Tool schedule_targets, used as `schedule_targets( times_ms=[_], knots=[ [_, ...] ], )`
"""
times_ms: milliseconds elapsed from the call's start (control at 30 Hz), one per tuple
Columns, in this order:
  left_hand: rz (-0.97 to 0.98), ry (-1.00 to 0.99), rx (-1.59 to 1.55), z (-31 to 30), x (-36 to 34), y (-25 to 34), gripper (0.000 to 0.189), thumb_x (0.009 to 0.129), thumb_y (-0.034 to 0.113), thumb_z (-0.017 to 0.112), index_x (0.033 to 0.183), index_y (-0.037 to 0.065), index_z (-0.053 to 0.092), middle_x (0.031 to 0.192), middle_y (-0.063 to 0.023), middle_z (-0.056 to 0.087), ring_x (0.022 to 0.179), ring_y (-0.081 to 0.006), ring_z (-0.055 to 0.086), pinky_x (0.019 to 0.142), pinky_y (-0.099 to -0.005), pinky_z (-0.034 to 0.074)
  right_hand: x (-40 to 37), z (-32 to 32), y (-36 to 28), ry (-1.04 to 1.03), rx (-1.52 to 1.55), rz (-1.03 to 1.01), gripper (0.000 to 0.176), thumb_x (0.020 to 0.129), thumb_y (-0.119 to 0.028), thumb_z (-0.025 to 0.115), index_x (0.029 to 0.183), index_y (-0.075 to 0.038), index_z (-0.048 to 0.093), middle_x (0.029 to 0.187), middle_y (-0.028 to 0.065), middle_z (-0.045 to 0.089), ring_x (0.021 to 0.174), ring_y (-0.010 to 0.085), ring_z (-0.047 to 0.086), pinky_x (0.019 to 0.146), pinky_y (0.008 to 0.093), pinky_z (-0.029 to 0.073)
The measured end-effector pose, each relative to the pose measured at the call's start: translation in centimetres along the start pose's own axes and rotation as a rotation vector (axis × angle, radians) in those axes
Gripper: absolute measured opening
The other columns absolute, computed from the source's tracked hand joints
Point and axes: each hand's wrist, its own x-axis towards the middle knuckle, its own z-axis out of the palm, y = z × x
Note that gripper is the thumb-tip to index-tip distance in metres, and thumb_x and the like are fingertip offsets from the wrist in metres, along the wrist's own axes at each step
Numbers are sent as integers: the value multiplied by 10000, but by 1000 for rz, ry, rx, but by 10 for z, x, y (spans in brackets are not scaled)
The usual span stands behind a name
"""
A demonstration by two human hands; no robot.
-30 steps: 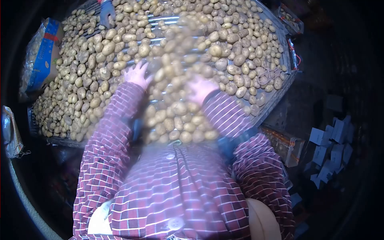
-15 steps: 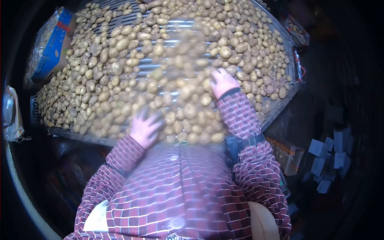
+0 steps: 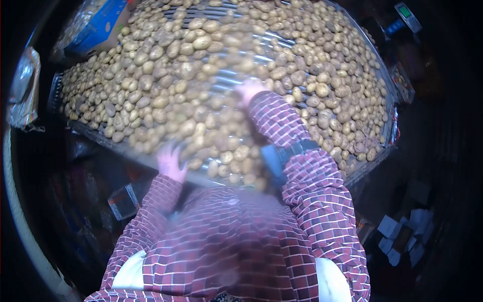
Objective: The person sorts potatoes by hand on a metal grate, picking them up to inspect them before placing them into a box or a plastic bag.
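Many pale brown potatoes (image 3: 161, 102) cover a wide slatted metal table (image 3: 229, 80), with bare slats showing in the middle. My left hand (image 3: 172, 163) is at the table's near edge, fingers apart against the closest potatoes and nothing visibly held. Farther in, my right hand (image 3: 250, 90) reaches over the potatoes beside the bare slats. Motion smears its fingers, so I cannot make out whether it holds a potato. Potatoes between and ahead of my hands are blurred too.
A blue cardboard box (image 3: 103, 27) stands at the far left, with a plastic bag (image 3: 24, 93) nearer me. A dark rim (image 3: 370, 166) bounds the table on the right. White cartons (image 3: 415, 221) lie low at right; a keypad device (image 3: 408, 17) is at upper right.
My view has turned, shifting the table. The right hand has moved left across the potatoes, toward the bare slats. My left hand stays near the front edge, and the near potatoes have shifted.
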Motion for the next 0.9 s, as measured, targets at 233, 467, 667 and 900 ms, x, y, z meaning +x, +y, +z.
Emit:
schedule_targets(
  times_ms=[233, 467, 667, 900],
  knots=[
    [-40, 65, -84, 13, -2, -12, 561, 697, 204, 731, 1225, 106, 572, 1308, -141, 511, 1214, -362, 455, 1052, -500, 331, 22, 32, -5, -30, 72, 101, 493, 810, -378, 688, 1232, -144, 591, 1222, 173, 612, 1132, 331, 593, 984, 448, 469],
    [67, 168, -6, 15, 82, -39, 347, 759, 115, 651, 1102, 73, 620, 1070, -122, 626, 1041, -322, 551, 923, -435, 437, -73, 48, 15, 232, 450, 8, 521, 715, -359, 761, 1142, -93, 624, 1092, 147, 649, 1026, 295, 622, 911, 378, 487],
    [70, -309, 285, -9, 136, -32, 240, 799, 276, 652, 986, 127, 656, 1056, -86, 649, 1043, -288, 576, 914, -427, 443, -156, 83, 18, 221, 1608, -11, 567, 771, -75, 730, 1294, -40, 515, 1109, 59, 618, 940, 159, 611, 818, 302, 525],
    [33, -420, 216, -14, 136, -37, 359, 836, 317, 650, 1111, 88, 630, 1147, -129, 626, 1083, -288, 575, 953, -404, 451, -190, 117, -42, 203, 2041, 178, 433, 885, -273, 636, 1230, -31, 534, 1036, 83, 623, 844, 183, 619, 671, 276, 524]
  ],
)
